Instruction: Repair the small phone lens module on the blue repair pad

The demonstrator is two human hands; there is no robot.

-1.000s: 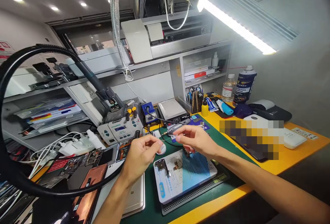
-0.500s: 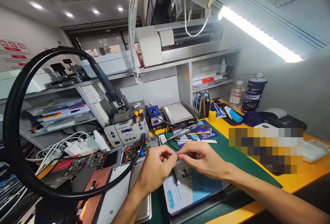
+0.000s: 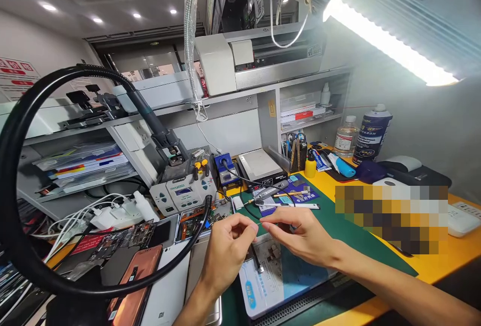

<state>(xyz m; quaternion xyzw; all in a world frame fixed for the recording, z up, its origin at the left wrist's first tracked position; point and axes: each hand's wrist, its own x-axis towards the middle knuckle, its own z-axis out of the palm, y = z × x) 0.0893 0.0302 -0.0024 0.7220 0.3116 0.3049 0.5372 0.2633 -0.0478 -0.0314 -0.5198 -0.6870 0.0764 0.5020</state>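
My left hand [image 3: 230, 251] is closed in a pinch, thumb against the index finger; whatever it may hold is too small to make out. Just right of it, my right hand [image 3: 300, 233] pinches with thumb and index fingertips, also on something too small to name. The fingertips of both hands nearly meet, with a narrow gap between them. Beneath them lies a blue and white box [image 3: 259, 291], with a small dark strip [image 3: 258, 259] on top. The box rests on a green mat [image 3: 376, 253].
Phones, including a white one [image 3: 171, 271], lie at the left below a black curved hose [image 3: 11, 216]. Behind the hands are a tray of parts [image 3: 221, 211], a grey tool [image 3: 269, 191] and a soldering station [image 3: 184, 193]. A spray can [image 3: 372, 135] stands at the right.
The fingertips of my two hands have moved slightly apart. The view has shifted a little.
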